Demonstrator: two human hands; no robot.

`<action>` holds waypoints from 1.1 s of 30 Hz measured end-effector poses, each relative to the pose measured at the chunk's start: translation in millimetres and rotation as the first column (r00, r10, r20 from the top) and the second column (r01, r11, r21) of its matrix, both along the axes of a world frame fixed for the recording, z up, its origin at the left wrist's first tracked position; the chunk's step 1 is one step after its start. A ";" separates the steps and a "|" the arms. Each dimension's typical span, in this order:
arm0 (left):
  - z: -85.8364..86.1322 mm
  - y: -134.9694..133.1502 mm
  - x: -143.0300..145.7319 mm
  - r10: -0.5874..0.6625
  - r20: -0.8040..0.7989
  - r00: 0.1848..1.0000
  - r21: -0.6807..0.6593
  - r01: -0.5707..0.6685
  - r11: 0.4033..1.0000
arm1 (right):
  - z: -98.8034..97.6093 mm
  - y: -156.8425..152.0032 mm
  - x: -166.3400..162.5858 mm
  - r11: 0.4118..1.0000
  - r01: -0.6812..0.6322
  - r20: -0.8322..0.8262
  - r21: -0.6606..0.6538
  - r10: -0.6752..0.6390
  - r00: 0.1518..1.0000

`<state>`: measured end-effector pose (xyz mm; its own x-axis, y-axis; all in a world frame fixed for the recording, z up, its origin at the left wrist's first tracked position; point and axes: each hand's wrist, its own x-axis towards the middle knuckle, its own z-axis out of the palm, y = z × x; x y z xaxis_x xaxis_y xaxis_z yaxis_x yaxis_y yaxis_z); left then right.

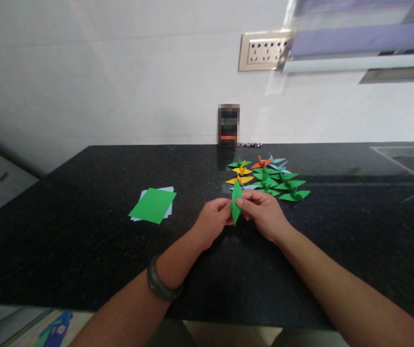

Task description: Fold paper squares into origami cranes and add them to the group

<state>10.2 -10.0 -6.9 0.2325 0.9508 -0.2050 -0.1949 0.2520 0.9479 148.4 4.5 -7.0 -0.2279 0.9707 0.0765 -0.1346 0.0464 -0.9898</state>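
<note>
A dark, speckled worktop [65, 260] carries rows of paper cranes [266, 184], mostly green. Nearer, the right grip [264, 212] and left grip [212, 219] meet, fingers closed. Left of them lies a stack of square sheets [152, 206], green on top. Smallest is the folded green paper [234, 207], pinched upright between both grips, in front of the cranes.

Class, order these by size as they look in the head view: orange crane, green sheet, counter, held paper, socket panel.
Largest to smallest:
1. Counter
2. Socket panel
3. Green sheet
4. Held paper
5. Orange crane
</note>
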 end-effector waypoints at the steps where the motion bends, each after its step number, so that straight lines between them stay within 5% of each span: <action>1: -0.6 1.0 -0.2 0.071 0.006 0.997 0.037 -0.071 0.997 | -0.9 1.3 0.7 0.999 0.036 0.026 0.000 -0.036 0.999; 7: -0.5 2.8 -4.1 0.092 0.016 0.996 0.088 -0.093 0.992 | 0.5 2.5 2.6 0.997 0.073 0.092 0.008 -0.073 0.993; 15: 1.9 2.0 -5.6 0.112 0.110 0.988 0.087 -0.121 0.989 | -1.3 4.0 6.2 0.997 -0.077 -0.060 -0.021 0.075 0.995; 24: 6.6 -0.1 -6.5 0.076 0.202 0.976 0.014 -0.080 0.997 | -8.0 8.2 12.1 0.984 -0.113 -0.079 0.141 0.125 0.989; 28: 5.9 0.4 -6.6 -0.015 0.119 0.993 -0.035 0.020 0.999 | -3.5 8.8 13.6 0.974 -0.092 0.007 0.205 0.093 0.996; 33: -0.7 2.0 -5.6 0.096 -0.016 0.995 0.053 -0.095 0.994 | -3.3 7.1 9.8 0.992 -0.074 0.011 0.105 0.073 0.997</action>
